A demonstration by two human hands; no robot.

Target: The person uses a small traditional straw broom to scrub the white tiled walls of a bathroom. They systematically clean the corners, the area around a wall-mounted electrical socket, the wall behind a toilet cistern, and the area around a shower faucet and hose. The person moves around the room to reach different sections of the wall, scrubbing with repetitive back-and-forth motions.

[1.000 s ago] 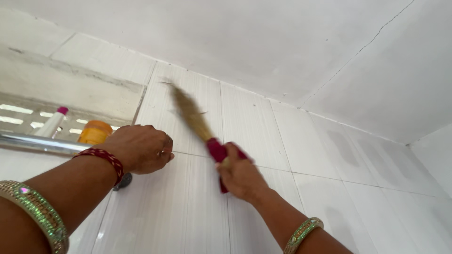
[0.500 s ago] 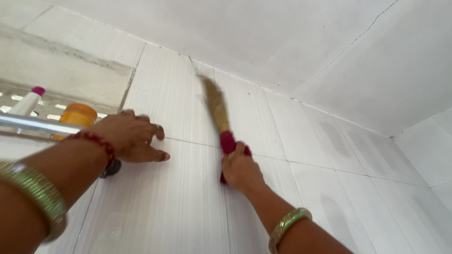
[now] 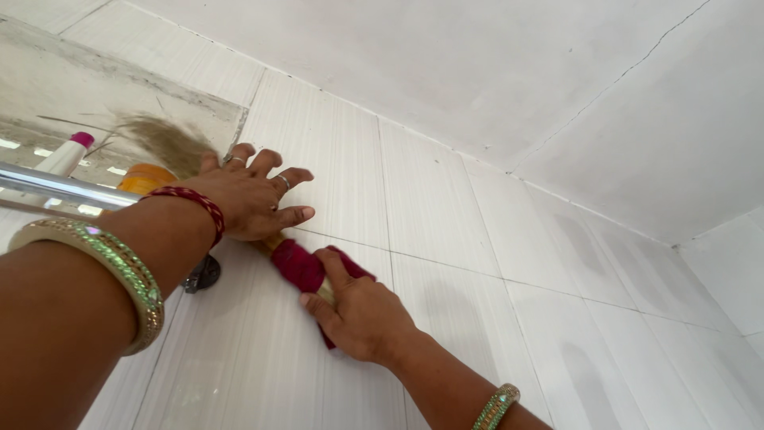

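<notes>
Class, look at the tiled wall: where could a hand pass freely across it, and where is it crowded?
Free: the bare tiles right of the right hand, up to the ceiling. Crowded: the left, where the left hand, the broom, the metal rail, an orange jar and a white bottle cluster.

Hands: two, left and right
Brooms: one (red grip, straw bristles blurred)
Bangles: two green-gold, one on the left arm, one on the right
Thread bands: one red
Rails: one chrome
Bottles: one white
Jars: one orange
</notes>
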